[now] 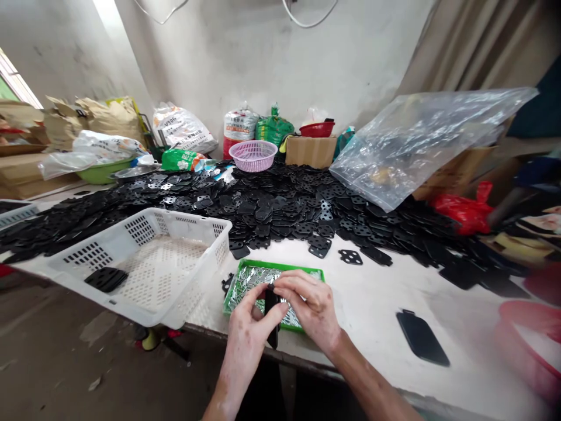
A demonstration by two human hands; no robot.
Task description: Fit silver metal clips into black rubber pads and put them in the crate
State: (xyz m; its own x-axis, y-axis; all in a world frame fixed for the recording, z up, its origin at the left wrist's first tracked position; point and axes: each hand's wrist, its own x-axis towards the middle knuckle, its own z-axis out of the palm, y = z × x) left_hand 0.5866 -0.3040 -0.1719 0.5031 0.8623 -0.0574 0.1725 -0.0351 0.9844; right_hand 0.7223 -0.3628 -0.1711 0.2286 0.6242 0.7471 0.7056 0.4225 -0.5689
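Tabletop (pixel 368 292): hands (pixel 248 327) (pixel 314 304) partly hide black plate (pixel 271 299).

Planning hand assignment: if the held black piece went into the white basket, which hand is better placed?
Likely left: the left hand is nearer the white basket and grips the black piece; the right hand is farther.

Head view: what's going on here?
A person's left hand holds a black piece over a green tray of small silvery parts. The right hand is at the piece's upper end; whether it pinches anything is unclear. To the left, a white basket holds some black plates. Behind spreads a heap of black plates.
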